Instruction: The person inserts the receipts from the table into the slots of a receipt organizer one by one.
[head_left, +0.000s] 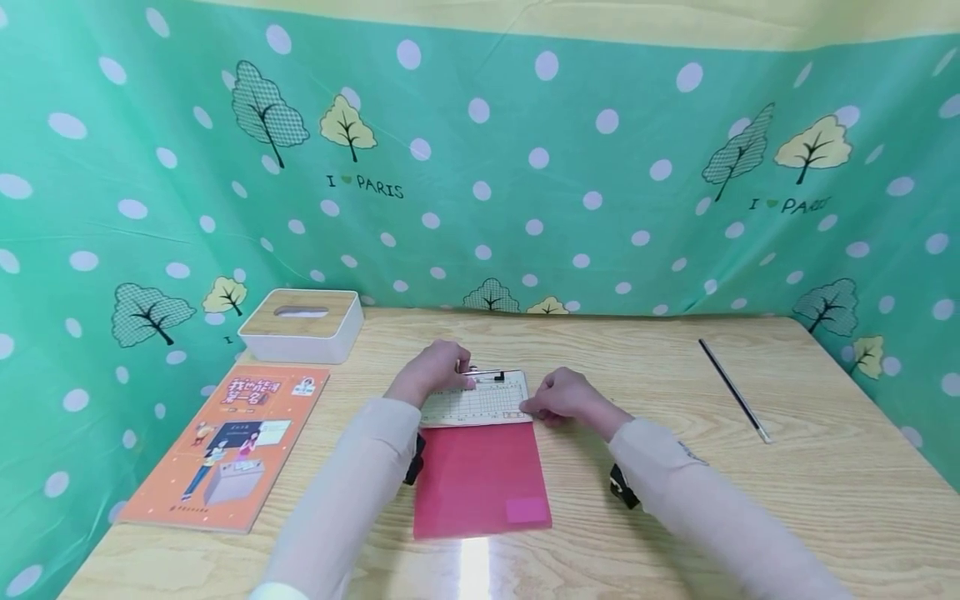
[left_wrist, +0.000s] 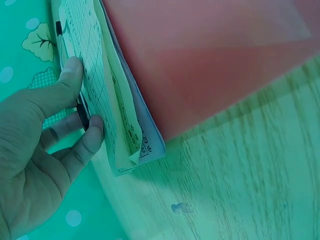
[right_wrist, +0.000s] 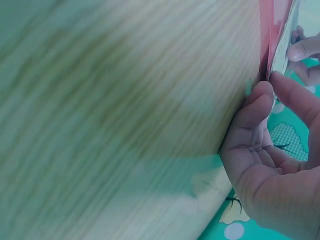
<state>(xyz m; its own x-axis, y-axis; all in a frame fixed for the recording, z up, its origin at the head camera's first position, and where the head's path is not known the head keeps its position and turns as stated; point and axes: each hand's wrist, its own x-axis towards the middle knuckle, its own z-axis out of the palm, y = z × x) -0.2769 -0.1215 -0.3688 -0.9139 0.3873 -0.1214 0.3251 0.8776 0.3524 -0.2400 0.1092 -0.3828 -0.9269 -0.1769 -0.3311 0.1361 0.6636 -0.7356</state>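
Note:
A pad of printed forms (head_left: 480, 406) lies across the upper part of a red folder (head_left: 480, 475) in the head view. Along the pad's far edge runs a thin metal clip with black ends (left_wrist: 82, 112). My left hand (head_left: 438, 372) holds this clip, thumb on top and fingers around the far edge. At the pad's near right corner, my right hand (head_left: 564, 395) pinches the edge between thumb and finger. The left wrist view shows the pad's layered sheets fanned slightly apart at the side. In the right wrist view, the right fingertips (right_wrist: 264, 91) meet at that edge.
An orange book (head_left: 225, 450) lies on the left of the wooden table (head_left: 615, 525), with a white tissue box with a wooden lid (head_left: 300, 325) behind it. A dark pencil (head_left: 733, 390) lies at the right. A green dotted curtain (head_left: 480, 167) hangs behind the table.

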